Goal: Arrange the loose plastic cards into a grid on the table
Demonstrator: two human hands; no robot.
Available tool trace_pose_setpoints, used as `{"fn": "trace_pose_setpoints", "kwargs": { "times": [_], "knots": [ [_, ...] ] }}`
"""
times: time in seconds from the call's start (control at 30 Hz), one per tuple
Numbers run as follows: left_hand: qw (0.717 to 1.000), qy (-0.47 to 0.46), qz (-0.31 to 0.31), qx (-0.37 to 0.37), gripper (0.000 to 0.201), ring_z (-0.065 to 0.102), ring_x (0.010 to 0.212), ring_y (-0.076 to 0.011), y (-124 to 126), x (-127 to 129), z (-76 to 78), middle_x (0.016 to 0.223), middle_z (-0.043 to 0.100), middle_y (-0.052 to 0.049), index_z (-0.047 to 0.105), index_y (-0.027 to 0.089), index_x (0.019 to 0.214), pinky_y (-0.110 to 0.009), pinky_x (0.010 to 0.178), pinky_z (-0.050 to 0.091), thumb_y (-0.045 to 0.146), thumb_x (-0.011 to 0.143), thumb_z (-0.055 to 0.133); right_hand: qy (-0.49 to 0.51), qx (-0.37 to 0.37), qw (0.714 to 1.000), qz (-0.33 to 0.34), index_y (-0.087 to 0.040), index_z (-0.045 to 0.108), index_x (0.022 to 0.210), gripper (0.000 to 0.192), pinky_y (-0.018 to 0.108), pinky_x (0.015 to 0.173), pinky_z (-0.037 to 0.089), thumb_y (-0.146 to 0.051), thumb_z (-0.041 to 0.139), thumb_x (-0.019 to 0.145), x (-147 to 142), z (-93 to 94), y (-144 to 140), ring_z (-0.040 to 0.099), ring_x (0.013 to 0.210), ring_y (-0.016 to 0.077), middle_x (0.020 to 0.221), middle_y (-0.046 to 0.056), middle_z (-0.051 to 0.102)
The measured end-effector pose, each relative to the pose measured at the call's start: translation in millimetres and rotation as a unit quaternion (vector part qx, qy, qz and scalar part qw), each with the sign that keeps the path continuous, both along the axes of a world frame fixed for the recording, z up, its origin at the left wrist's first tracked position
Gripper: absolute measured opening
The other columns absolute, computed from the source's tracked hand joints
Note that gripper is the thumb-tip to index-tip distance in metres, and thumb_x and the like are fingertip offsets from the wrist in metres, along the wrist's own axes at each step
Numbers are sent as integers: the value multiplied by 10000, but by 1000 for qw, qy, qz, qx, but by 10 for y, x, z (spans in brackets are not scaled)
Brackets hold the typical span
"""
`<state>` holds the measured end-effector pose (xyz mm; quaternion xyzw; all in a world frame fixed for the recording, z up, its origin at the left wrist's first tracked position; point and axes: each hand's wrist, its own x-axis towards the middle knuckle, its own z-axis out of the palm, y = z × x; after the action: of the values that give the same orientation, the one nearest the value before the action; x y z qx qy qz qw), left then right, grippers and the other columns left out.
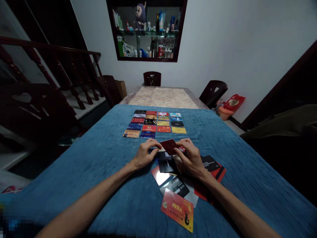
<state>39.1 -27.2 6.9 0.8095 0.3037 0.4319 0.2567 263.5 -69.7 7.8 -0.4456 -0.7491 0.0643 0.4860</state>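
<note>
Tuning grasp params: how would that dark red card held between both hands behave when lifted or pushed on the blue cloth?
The dark red rectangular card stays flat between left hand and right hand, so probably stiff. It looks thin, likely light. The quilted blue tablecloth would probably resist sliding.

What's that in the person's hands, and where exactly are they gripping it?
A dark red card, pinched between both hands: the left hand at its left edge, the right hand at its right edge, above the loose cards.
</note>
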Motion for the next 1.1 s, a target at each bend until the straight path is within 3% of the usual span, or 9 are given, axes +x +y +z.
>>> {"fn": "trace_pose_setpoints", "kwargs": {
  "times": [0.33,0.6,0.87,1.1],
  "knots": [
    [999,-5,11,51,166,640,950,-201,-56,-4,66,953,693,-71,681,165,965,-350,872,536,132,849,567,-147,45,988,-16,-239,706,1005,220,414,820,370,-282,490,1001,-6,-9,28,525,911,239,835,52,687],
    [999,29,17,37,132,624,908,-189,-32,35,-33,891,677,-54,698,165,945,-327,844,525,130,860,603,-192,65,979,-11,-229,706,1024,204,410,829,364,-272,509,997,-61,-76,62,517,929,241,826,54,682],
    [998,5,53,19,93,628,856,-182,47,-33,-21,851,680,-45,675,161,852,-310,820,510,132,847,587,-210,136,968,-33,-178,628,1178,235,419,858,392,-243,560,962,-82,-71,53,504,988,258,1049,90,683],
    [997,-23,73,4,108,630,847,-177,73,-73,-5,860,671,-37,674,168,851,-301,823,507,143,835,570,-245,176,951,-67,-177,614,1206,286,427,882,392,-226,601,925,-106,-52,14,488,1047,280,1110,113,651]
  ]
}}
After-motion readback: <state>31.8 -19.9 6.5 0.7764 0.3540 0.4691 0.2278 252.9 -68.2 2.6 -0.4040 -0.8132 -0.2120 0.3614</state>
